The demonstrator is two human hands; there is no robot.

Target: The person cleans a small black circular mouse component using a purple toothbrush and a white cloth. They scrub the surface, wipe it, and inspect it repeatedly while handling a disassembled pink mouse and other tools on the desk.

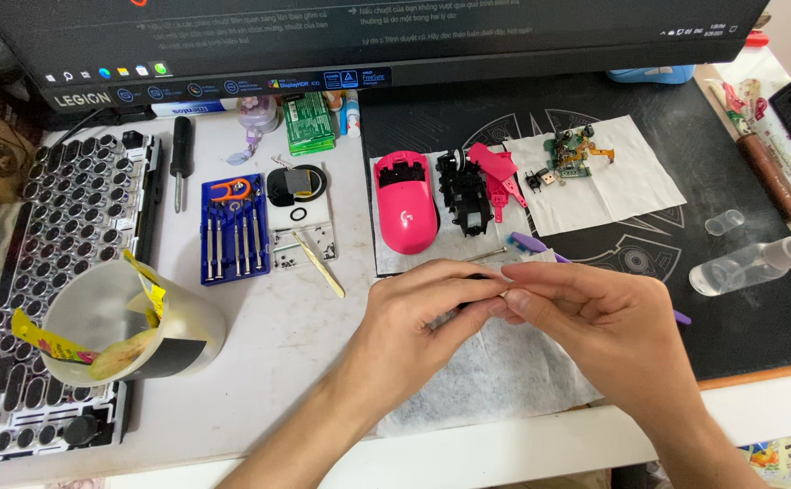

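Centrally, a small dark part (pixel 470 282), mostly hidden, is pinched between the left hand (pixel 424 312) and the right hand (pixel 586 312), whose fingertips are pressed together above a white tissue (pixel 495 376) at the near edge of the surface (pixel 278 344). Just beyond, a pink mouse shell (pixel 405 204) is laid beside a black inner frame (pixel 464 192), and a blue screwdriver set (pixel 233 228) is placed further left.

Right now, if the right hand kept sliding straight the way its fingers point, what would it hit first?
The left hand: the right hand points leftward and its fingertips already meet the left's, pinching a small dark part I cannot identify.
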